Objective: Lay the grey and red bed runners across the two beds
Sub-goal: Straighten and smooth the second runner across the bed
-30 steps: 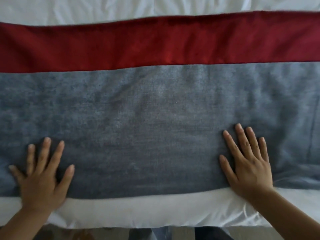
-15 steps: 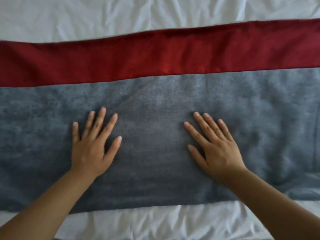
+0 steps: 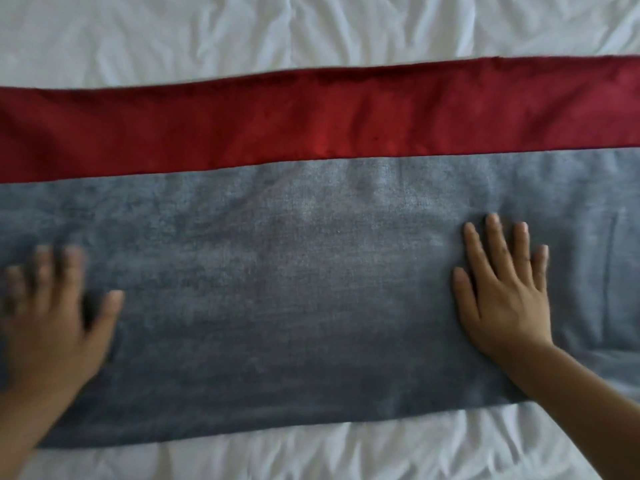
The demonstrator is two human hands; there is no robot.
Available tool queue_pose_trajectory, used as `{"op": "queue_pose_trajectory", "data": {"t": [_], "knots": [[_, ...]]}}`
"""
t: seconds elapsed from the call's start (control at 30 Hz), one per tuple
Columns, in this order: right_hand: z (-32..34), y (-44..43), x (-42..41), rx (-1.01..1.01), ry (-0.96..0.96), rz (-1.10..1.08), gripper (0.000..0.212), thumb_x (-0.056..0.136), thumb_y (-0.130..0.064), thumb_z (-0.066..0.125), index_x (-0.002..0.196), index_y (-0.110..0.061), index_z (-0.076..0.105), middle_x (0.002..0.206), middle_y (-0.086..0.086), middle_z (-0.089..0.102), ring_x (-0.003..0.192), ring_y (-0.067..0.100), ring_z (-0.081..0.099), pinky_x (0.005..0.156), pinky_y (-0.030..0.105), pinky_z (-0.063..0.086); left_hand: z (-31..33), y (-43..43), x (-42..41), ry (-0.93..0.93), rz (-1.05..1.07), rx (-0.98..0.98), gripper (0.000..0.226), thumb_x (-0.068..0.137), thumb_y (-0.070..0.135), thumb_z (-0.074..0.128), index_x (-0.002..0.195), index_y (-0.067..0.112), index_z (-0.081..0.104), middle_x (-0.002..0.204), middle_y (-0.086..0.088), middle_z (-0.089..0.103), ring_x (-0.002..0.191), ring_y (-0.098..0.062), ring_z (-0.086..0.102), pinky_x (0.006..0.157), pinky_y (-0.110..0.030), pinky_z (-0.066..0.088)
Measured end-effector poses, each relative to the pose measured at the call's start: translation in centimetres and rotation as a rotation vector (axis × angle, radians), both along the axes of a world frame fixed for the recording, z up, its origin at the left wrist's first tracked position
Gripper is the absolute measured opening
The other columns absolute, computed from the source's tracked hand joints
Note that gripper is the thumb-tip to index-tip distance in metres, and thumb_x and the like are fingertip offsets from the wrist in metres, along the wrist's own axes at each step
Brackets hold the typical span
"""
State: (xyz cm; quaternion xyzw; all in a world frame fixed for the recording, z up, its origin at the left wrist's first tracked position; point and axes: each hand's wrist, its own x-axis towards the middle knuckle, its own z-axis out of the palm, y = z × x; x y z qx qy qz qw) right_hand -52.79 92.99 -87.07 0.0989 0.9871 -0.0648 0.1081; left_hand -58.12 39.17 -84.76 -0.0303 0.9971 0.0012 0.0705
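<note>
1. Right hand (image 3: 505, 299): flat, palm down on the grey runner (image 3: 294, 289), fingers spread, gripping nothing. Sits toward the right part of the cloth.
2. Left hand (image 3: 52, 323): also flat on the grey, fingers splayed, nothing grasped. Heavily motion-blurred at the left frame edge, so I can't resolve finger detail.
3. Grey runner: wide band running left to right across the white sheet (image 3: 311, 32). Nap looks patchy, lighter in the middle, darker toward the near edge. Some folds and a vertical crease right of the right hand. Near edge lies inside the sheet, white showing below it.
4. Red runner (image 3: 311, 119): narrower strip on the far side of the grey, the long edges meeting with no white between them. It tilts slightly, higher on the right.
5. White sheet is wrinkled both beyond the red and nearer than the grey.
6. Versus half a second ago: both hands have moved outward from the centre of the grey, left much further than right. Runners haven't visibly shifted against each other.
</note>
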Motion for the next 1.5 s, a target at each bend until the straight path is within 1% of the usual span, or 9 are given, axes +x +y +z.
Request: {"op": "queue_pose_trajectory", "data": {"t": [0.1,0.23,0.53,0.87,1.0,1.1,1.17,1.3,1.5], "knots": [[0.2,-5.2,-0.8,-0.08,0.085,0.13,0.064,0.103,-0.054,0.027,0.162,-0.031,0.016,0.171,-0.002,0.006,0.157,0.028,-0.002,0.125,0.055,0.002,0.0,10.1,-1.1,-0.112,-0.207,0.074,0.078,0.095,0.075,0.025,0.163,0.039,0.012,0.173,-0.003,0.004,0.157,-0.042,0.006,0.119,-0.07,0.009],[-0.9,-9.1,-1.7,-0.119,0.109,0.268,0.062,0.105,-0.055,0.03,0.161,-0.034,0.017,0.171,-0.003,0.008,0.157,0.02,0.002,0.127,0.049,0.007,-2.1,19.3,-1.0,-0.106,-0.417,0.09,0.075,0.095,0.08,0.022,0.161,0.046,0.011,0.173,0.008,-0.001,0.159,-0.031,-0.002,0.119,-0.073,0.002],[-1.9,-1.1,-1.2,-0.007,0.082,0.08,0.065,0.102,-0.059,0.022,0.162,-0.037,0.006,0.171,-0.005,0.004,0.157,0.017,-0.002,0.127,0.045,0.004,-3.1,7.3,-2.2,-0.098,-0.247,-0.014,0.073,0.097,0.076,0.019,0.162,0.044,0.009,0.173,0.011,0.0,0.159,-0.025,-0.004,0.116,-0.078,0.001],[-0.4,-2.2,-1.5,-0.051,0.027,0.053,0.064,0.103,-0.054,0.021,0.162,-0.033,0.009,0.171,-0.002,0.003,0.157,0.022,-0.006,0.127,0.051,0.003,-2.0,6.1,-1.9,-0.119,-0.271,0.007,0.078,0.095,0.078,0.019,0.163,0.039,0.011,0.173,0.01,-0.002,0.159,-0.025,-0.008,0.12,-0.071,0.0],[0.6,-8.3,-1.7,-0.137,0.12,0.204,0.059,0.104,-0.049,0.03,0.16,-0.032,0.023,0.17,0.001,0.011,0.157,0.032,0.003,0.126,0.053,0.005,-0.8,11.1,-1.4,-0.111,-0.299,0.049,0.077,0.097,0.078,0.019,0.163,0.041,0.01,0.173,0.005,0.0,0.158,-0.038,-0.006,0.122,-0.069,0.005],[0.1,-14.4,-1.2,-0.248,0.183,0.373,0.056,0.106,-0.047,0.035,0.159,-0.031,0.028,0.169,0.001,0.016,0.157,0.025,0.009,0.126,0.05,0.008,-1.4,18.3,-0.2,-0.06,-0.528,0.106,0.067,0.102,0.068,0.023,0.162,0.04,0.017,0.173,0.004,0.006,0.159,-0.03,0.005,0.121,-0.069,0.01],[-0.8,-13.6,-1.4,-0.195,0.165,0.402,0.058,0.105,-0.05,0.034,0.16,-0.033,0.026,0.169,-0.001,0.016,0.157,0.02,0.01,0.126,0.048,0.01,-2.0,18.1,-0.6,-0.067,-0.476,0.082,0.066,0.102,0.068,0.023,0.162,0.044,0.014,0.173,0.007,0.002,0.16,-0.024,0.002,0.121,-0.07,0.004],[-2.1,-5.1,-1.8,-0.021,0.153,0.271,0.064,0.101,-0.059,0.03,0.161,-0.037,0.018,0.17,-0.004,0.01,0.157,0.021,0.008,0.126,0.048,0.009,-2.7,8.0,-1.0,-0.029,-0.087,0.049,0.069,0.098,0.073,0.017,0.161,0.046,0.012,0.173,0.009,0.005,0.16,-0.025,0.0,0.119,-0.072,-0.001],[-2.4,-2.4,-1.8,0.028,0.104,0.21,0.065,0.102,-0.06,0.023,0.161,-0.037,0.011,0.171,-0.005,0.004,0.157,0.02,0.002,0.127,0.047,0.006,-2.7,3.3,-1.4,-0.081,-0.08,-0.002,0.069,0.098,0.072,0.019,0.161,0.046,0.011,0.172,0.013,0.001,0.159,-0.022,-0.004,0.116,-0.072,0.0]]}}
